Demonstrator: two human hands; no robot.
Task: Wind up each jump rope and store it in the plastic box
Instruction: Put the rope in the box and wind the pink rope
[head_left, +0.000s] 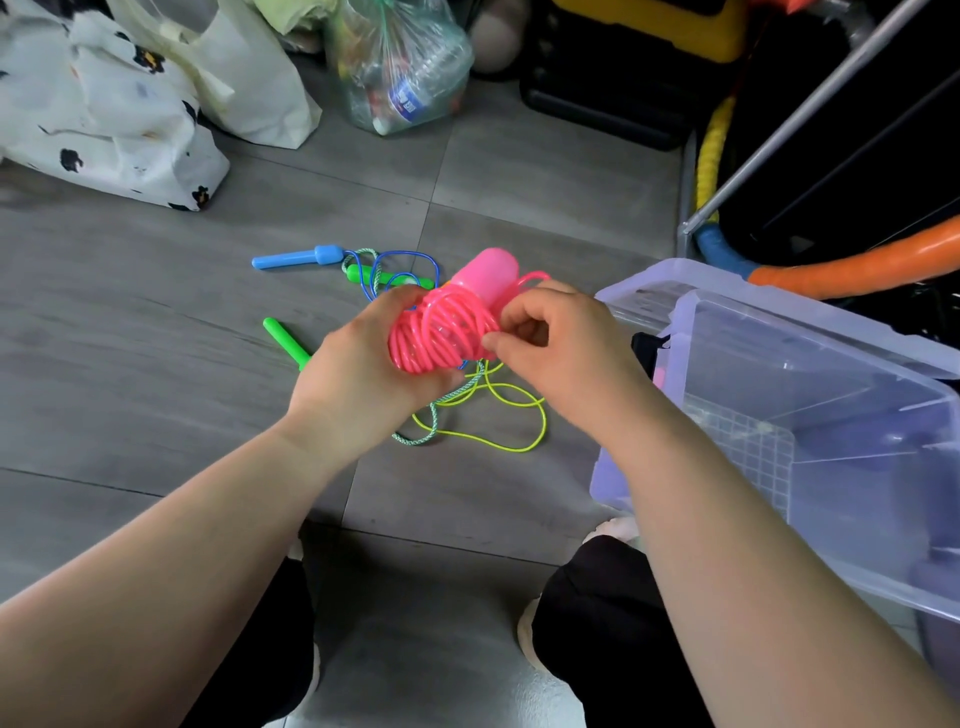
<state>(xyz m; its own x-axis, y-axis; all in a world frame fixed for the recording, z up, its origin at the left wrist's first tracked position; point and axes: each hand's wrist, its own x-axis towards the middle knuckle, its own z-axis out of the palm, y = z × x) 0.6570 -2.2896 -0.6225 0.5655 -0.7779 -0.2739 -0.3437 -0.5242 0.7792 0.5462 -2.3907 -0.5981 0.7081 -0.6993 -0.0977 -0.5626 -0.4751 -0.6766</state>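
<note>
Two hands work one rope. My left hand grips the bright pink glossy plastic jump rope from its nine o'clock side, palm wrapped round the bundle so the loops cannot spring apart. The cord looks stiff and slippery, and I judge it would uncoil the instant I let go. My right hand has its fingers curled at the bundle's three o'clock edge, pinching a strand of the pink cord, most likely to lead a last turn round or tuck the end in. I hold it all in the air above the grey tiled floor.

The rope is wound into many tight, roughly even loops. Its fat, rounded pale-pink handle sticks out at twelve o'clock, with a small free loop beside it toward one o'clock. I cannot tell where the second handle is.

The clear, lilac-tinted plastic storage box stands open at three o'clock from my hands, near enough that the finished bundle could go straight in.

Other ropes lie unwound on the floor. A sky-blue handle lies at ten o'clock with its thin blue cord. Near it are lime-green handles. At six o'clock, a yellow-green cord and a green-and-white braided cord lie tangled together.
</note>
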